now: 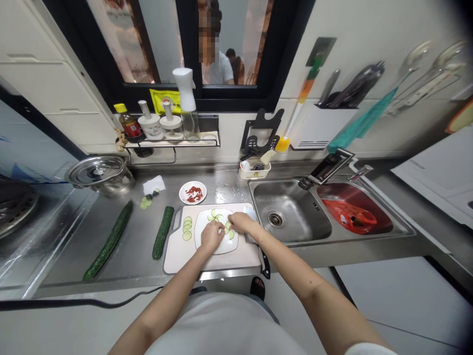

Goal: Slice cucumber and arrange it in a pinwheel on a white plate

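Note:
A white plate [207, 245] rests on the pale cutting board [177, 259], with thin cucumber slices [231, 234] fanned on its right and upper parts. My left hand [213, 235] is over the middle of the plate, fingers pinched near the slices; what they hold is too small to tell. At the plate's upper right edge, my right hand [239, 222] has its fingers closed by the slices, their contents hidden. More slices [187, 229] lie in a column on the board's left. A knife [265, 265] shows its black handle at the board's right edge.
Two whole cucumbers, one short [163, 232] and one long [109, 241], lie left of the board. Behind it is a small plate of red pieces [193, 193]. The steel sink [295, 209] is at the right, a lidded pot [101, 176] at the far left, bottles on a shelf [173, 142].

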`<state>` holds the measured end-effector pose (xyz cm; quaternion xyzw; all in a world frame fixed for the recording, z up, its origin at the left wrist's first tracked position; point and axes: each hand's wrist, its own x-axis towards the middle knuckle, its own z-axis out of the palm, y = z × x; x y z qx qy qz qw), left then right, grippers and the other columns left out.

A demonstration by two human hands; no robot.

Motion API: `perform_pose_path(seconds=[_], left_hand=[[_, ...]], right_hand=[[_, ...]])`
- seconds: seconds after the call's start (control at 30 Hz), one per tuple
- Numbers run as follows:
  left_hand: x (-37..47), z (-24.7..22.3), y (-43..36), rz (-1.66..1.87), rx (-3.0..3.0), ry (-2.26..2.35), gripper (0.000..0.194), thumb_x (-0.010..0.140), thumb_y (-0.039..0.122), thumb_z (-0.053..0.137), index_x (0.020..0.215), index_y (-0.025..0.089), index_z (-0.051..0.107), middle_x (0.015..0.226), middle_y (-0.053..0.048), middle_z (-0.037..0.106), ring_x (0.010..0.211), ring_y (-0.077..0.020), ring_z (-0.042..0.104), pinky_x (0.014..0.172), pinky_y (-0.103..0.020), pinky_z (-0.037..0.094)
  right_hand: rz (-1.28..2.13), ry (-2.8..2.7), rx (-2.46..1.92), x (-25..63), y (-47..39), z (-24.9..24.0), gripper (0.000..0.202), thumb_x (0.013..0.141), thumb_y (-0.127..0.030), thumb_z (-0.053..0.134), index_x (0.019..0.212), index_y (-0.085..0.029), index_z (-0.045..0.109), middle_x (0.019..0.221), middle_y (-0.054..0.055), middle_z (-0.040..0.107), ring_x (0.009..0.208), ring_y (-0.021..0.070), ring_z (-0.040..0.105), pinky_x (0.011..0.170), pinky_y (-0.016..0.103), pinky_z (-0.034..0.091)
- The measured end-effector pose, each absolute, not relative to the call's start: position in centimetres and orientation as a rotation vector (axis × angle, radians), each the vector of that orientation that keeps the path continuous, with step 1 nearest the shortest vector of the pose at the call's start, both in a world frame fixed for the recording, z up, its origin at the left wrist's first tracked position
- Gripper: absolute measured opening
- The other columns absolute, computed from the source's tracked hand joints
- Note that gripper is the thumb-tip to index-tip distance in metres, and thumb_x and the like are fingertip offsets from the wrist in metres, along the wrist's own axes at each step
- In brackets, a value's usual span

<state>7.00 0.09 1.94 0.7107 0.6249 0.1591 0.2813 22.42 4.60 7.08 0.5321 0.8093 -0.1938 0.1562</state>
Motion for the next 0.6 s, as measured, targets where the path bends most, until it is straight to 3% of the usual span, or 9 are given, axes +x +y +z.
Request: perform_pose_path(seconds=[0.33, 0.6], left_hand=[[6.8, 2.8, -1.3, 0.360, 2.237, 1.492, 0.031, 0.088, 0.018, 0.047, 0.109, 0.027, 0.068, 0.099, -0.006, 0.060, 0.099, -0.0204, 0.051, 0.084, -0.029, 0.042], [6.7, 2.2, -1.1, 0.310, 2.322, 1.408, 0.032, 0.089, 0.017, 0.046, 0.109, 0.029, 0.068, 0.100, -0.007, 0.059, 0.096, -0.0212, 0.051, 0.078, -0.029, 0.042]], right_hand=[[-0.609, 2.218, 1.734, 24.2, 4.1, 8.3, 0.025, 0.087, -0.030, 0.052, 0.101, -0.016, 0.066, 0.103, 0.013, 0.069, 0.093, 0.0215, 0.064, 0.067, 0.023, 0.039], [-0.662, 2.169, 1.783, 24.4, 3.0, 7.4, 0.021, 0.087, -0.029, 0.053, 0.100, -0.016, 0.064, 0.101, 0.012, 0.069, 0.090, 0.0201, 0.064, 0.064, 0.023, 0.038]])
